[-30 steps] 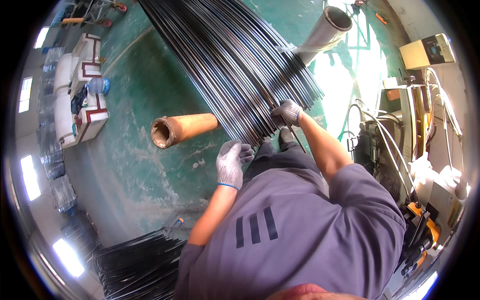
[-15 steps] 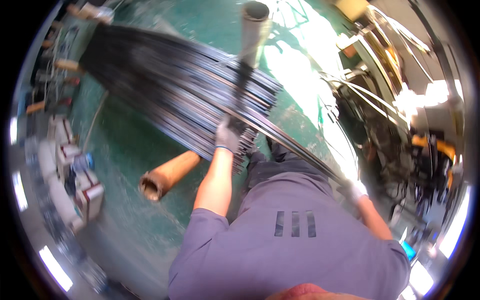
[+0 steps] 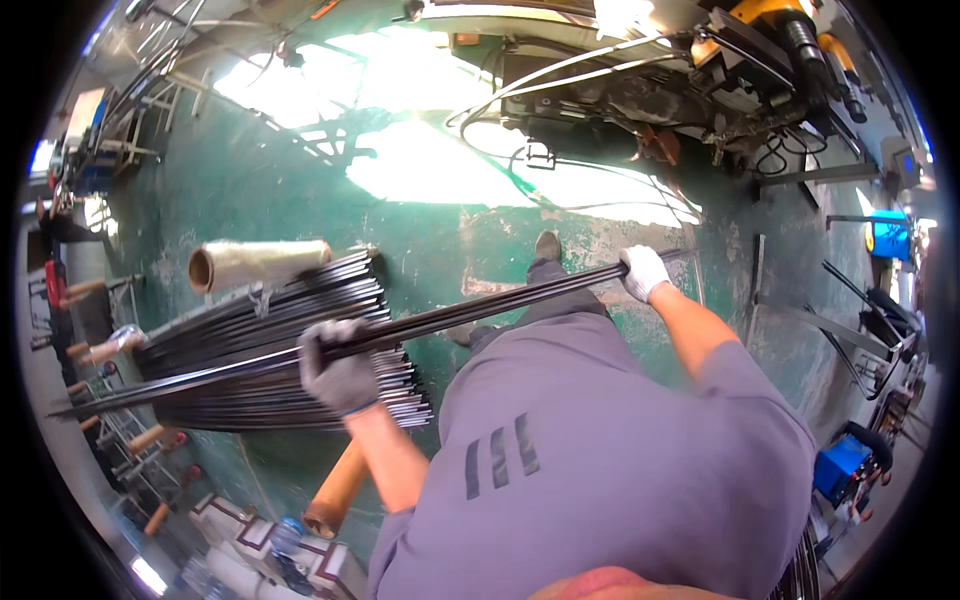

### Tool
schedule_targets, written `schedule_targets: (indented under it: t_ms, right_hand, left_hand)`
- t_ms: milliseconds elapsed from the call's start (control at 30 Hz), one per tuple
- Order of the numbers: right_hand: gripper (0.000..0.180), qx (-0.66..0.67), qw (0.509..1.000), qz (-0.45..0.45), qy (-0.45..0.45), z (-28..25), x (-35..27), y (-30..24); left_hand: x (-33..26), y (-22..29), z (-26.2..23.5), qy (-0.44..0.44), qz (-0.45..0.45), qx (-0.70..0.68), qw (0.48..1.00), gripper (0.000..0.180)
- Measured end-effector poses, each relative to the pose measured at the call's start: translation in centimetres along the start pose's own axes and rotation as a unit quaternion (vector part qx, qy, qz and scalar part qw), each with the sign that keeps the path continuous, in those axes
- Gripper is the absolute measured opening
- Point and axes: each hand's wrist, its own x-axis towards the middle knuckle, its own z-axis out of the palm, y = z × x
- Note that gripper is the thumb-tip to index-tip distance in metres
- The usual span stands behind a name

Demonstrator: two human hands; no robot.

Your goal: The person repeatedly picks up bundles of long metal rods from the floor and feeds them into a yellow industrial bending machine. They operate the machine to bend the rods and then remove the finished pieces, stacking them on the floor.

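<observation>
I hold a small bundle of long thin black metal rods (image 3: 470,312) level in front of me, above the green floor. My left hand (image 3: 338,368), in a grey glove, grips the rods near their middle. My right hand (image 3: 643,270), in a white glove, grips them near their right end. Below the left half of the rods lies a big stack of the same black rods (image 3: 262,318), resting on cardboard tubes.
A cardboard tube (image 3: 258,262) lies behind the stack and a brown one (image 3: 338,490) sticks out at the front. Machines with hoses and cables (image 3: 640,90) line the far side. Small boxes and a bottle (image 3: 285,540) stand lower left. My shoe (image 3: 546,247) is on the floor.
I have turned to the right, so the stack now lies at my left. The picked rods have come up off the stack, with both hands spread wide along them.
</observation>
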Motion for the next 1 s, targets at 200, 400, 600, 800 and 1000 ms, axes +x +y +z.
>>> schedule_targets:
  t_ms: [200,400,600,800,1000]
  right_hand:
    - [0.021,0.103,0.991,0.087,0.015,3.2,9.0,6.7]
    - [0.012,0.282,0.936,0.138,0.158,-0.2,16.8,3.3]
    - [0.014,0.323,0.908,0.131,0.233,2.1,18.6,4.9]
    - [0.021,0.322,0.916,0.197,0.138,-2.1,19.3,7.2]
    - [0.039,0.270,0.790,0.409,0.369,-6.9,12.9,12.6]
  left_hand:
    - [-0.2,1.1,21.5,-0.346,0.044,0.090,0.933,0.022]
    - [0.6,-18.5,31.5,-0.403,0.115,0.341,0.841,0.023]
    - [2.3,-23.2,38.4,-0.579,0.098,0.360,0.725,0.030]
    - [5.9,-22.9,42.4,-0.516,0.021,0.332,0.789,0.021]
    - [11.2,-23.3,45.2,-0.524,-0.064,0.217,0.821,0.020]
